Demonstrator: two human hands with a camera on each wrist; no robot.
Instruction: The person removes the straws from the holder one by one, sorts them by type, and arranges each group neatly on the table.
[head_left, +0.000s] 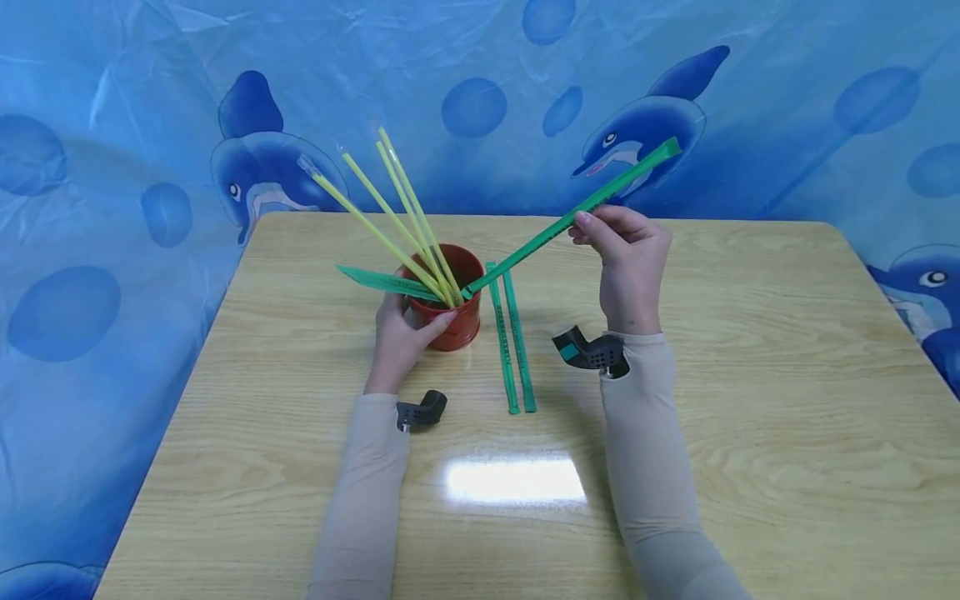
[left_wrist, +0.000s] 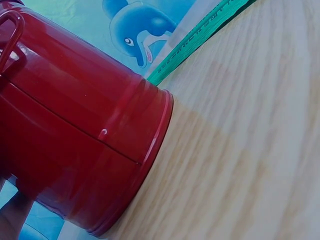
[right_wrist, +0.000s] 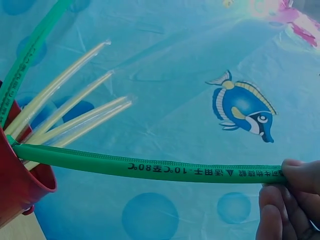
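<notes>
My left hand (head_left: 401, 342) grips a small red bucket (head_left: 456, 333), thumb along the near rim and fingers round its left side. Several yellow straws (head_left: 360, 215) in clear wrappers lean out of the bucket towards the back left. A green-wrapped straw (head_left: 382, 282) also sticks out low over the left rim. Between thumb and fingers, my right hand (head_left: 633, 258) pinches another green-wrapped straw (right_wrist: 150, 169) with dark print on it. That straw slants down to the left, its lower end at the bucket's mouth. The left wrist view shows the bucket's glossy side (left_wrist: 90, 115) on the table.
Two more green-wrapped straws (head_left: 519, 342) lie side by side on the wooden table (head_left: 750, 417), just right of the bucket. A blue sheet (head_left: 480, 50) printed with dolphins hangs behind the table's far edge. Small black cameras (head_left: 585, 350) sit on both wrists.
</notes>
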